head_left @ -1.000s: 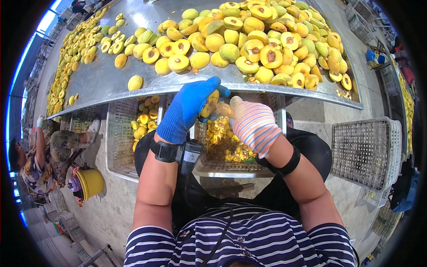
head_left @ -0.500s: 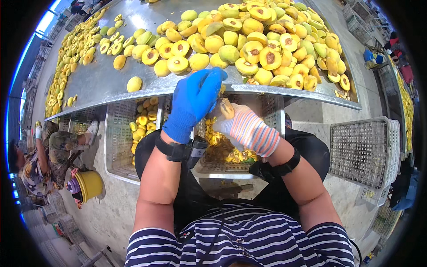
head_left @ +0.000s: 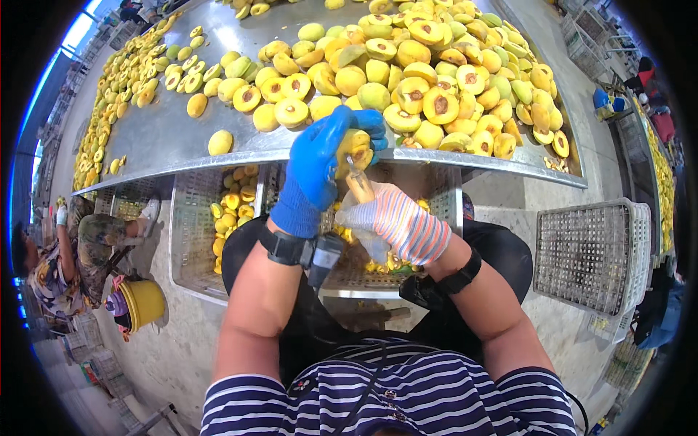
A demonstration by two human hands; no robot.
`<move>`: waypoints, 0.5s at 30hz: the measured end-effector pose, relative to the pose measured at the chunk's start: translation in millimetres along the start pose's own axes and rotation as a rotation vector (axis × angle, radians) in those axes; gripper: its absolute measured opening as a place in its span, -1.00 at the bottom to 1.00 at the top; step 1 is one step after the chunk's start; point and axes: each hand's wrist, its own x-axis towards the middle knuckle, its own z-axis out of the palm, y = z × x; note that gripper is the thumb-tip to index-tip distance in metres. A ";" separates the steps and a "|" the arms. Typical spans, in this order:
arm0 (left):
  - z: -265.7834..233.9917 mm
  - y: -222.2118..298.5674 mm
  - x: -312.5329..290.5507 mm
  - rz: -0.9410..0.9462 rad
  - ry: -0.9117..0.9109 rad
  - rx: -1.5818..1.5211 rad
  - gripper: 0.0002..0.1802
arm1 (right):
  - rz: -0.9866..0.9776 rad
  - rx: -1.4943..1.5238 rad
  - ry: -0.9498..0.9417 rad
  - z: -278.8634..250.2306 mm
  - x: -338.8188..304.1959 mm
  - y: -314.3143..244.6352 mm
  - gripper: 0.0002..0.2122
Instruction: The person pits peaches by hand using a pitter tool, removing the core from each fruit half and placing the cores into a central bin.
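My left hand (head_left: 314, 156), in a blue rubber-coated glove, is closed around a yellow peach half (head_left: 352, 150) at the table's front edge. Its cut face is turned toward my right hand. My right hand (head_left: 396, 220), in a striped knit glove with a pale cover over the fingers, grips a pitting tool by its wooden handle (head_left: 360, 187). The tool's metal end meets the cut face; how deep it sits cannot be seen. Beneath my hands stands a crate (head_left: 363, 280) holding yellow peach pieces.
A metal table (head_left: 174, 142) carries a large heap of peach halves (head_left: 436, 73). Left of my legs is a crate of peach halves (head_left: 231, 207). Stacked grey crates (head_left: 589, 254) stand at the right. A yellow bucket (head_left: 145, 301) and a seated person (head_left: 62, 269) are at the left.
My left hand has turned, bringing the peach half's cut face into view. My right hand has shifted slightly, with the tool's end now against the fruit.
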 end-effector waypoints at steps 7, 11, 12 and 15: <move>2.4 11.6 -5.6 -0.037 0.021 -0.149 -0.55 | -0.003 0.018 0.043 5.0 -10.7 -4.6 -0.83; -4.7 14.8 -3.1 -0.170 -0.133 -0.351 -0.61 | -0.022 0.184 -0.134 -4.2 -11.9 1.0 -0.85; -5.1 12.7 -3.6 -0.171 -0.131 -0.348 -0.61 | 0.007 0.222 -0.173 -5.1 -11.4 1.1 -0.85; -1.1 6.0 -2.6 -0.087 -0.070 -0.196 -0.62 | -0.007 0.138 -0.038 -3.1 -13.0 -8.5 -0.85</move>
